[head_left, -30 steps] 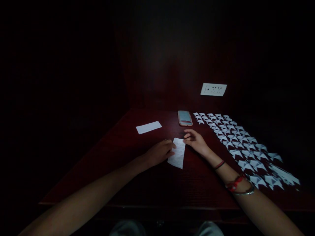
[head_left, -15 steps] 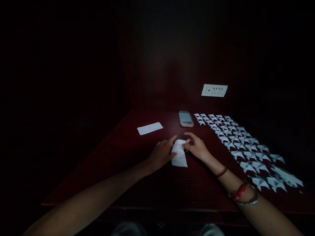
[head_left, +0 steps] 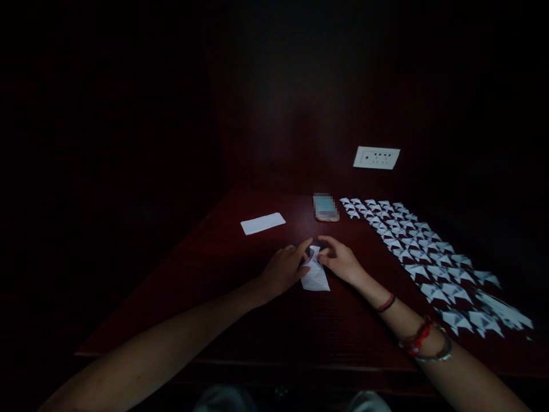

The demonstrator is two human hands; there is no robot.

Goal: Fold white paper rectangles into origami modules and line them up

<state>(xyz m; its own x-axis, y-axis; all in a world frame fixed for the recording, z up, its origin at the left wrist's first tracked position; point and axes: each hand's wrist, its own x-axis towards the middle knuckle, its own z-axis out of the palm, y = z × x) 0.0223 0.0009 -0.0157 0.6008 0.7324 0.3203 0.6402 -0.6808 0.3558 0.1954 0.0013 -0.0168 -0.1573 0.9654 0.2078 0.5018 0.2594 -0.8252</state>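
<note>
A small sheet of lined white paper (head_left: 315, 278) lies on the dark red table, its far end drawn narrow and partly covered by my fingers. My left hand (head_left: 286, 268) grips its left edge, thumb over the paper and the other fingers curled along the far side. From the right, my right hand (head_left: 338, 260) pinches the upper right edge between thumb and fingers. Bracelets circle my right wrist and forearm. The exact creases under the fingertips are too dark to make out.
Rows of folded white paper shapes (head_left: 414, 249) cover the table's right side, with thin paper strips (head_left: 504, 309) near the front. Flat paper slips (head_left: 263, 223) lie at the back left. A phone (head_left: 326, 207) rests behind my hands; a socket plate (head_left: 376, 158) is on the wall.
The paper's far end has become narrower, its edges brought inward. My hands have come closer together at that end. The view has shifted slightly.
</note>
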